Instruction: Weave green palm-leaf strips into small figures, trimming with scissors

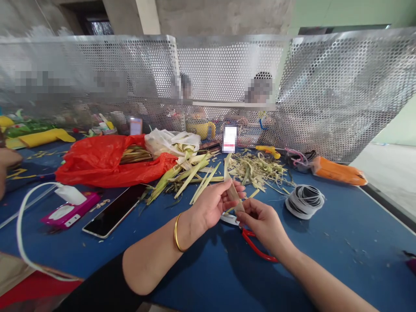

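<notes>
My left hand (pixel 216 201) and my right hand (pixel 261 221) meet over the blue table (pixel 325 242), both pinching one pale leaf strip (pixel 228 175) that sticks up between them. The left fingers close on its middle, the right fingers on its lower end. A gold bangle (pixel 177 234) circles my left wrist. Red-handled scissors (pixel 255 247) lie on the table right under my hands, partly hidden by them. Beyond my hands lie long green leaf strips (pixel 188 175) and a heap of pale shredded trimmings (pixel 256 169).
A red plastic bag (pixel 100 162) and a white bag (pixel 169 141) sit at the back left. A phone (pixel 113 212), a pink device (pixel 69 212) with a white cable, a coil of thin wire (pixel 303 199) and an orange object (pixel 338 171) lie around. Perforated metal screens (pixel 325 78) enclose the table, people behind.
</notes>
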### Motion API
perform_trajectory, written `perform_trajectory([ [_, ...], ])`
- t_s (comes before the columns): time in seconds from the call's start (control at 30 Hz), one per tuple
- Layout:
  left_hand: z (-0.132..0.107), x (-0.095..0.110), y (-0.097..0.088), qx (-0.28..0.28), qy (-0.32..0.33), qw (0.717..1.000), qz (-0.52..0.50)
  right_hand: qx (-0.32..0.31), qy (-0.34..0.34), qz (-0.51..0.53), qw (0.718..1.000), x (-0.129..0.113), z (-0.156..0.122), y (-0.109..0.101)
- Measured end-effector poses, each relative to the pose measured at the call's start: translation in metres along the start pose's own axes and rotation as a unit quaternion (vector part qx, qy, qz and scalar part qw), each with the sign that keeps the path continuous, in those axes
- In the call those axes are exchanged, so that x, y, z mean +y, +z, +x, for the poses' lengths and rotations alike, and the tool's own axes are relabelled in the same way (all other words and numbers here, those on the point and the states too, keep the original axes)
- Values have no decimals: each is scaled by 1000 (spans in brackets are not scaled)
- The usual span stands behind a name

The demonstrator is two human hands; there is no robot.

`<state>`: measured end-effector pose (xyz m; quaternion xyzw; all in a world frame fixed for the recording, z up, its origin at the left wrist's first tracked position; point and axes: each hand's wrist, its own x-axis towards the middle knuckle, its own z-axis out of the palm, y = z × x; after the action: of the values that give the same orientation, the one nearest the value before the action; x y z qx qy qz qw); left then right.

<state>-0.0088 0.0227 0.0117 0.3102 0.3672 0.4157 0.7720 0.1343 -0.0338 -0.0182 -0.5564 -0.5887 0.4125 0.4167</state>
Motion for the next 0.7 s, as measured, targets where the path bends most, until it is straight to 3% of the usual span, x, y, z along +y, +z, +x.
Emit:
perform_trajectory([
  [0.13, -1, 0, 0, 15, 10, 1000, -6, -25, -46, -85, 995, -7, -3, 1],
  [0.27, -2, 5, -2, 21, 25, 999, 30, -76, -80, -180, 977, -22, -3, -19],
  [0.4, -1, 13, -4, 47, 44, 996, 59, -102, -69, -404, 907, -21, -8, -52],
  [0.5, 1, 16, -6, 59, 55, 993, 82, -132, -57, -494, 857, -8, -17, -65],
  [0.7, 3, 16, -8, 49, 63, 989, 128, -147, -80, -540, 825, 4, -28, -58],
])
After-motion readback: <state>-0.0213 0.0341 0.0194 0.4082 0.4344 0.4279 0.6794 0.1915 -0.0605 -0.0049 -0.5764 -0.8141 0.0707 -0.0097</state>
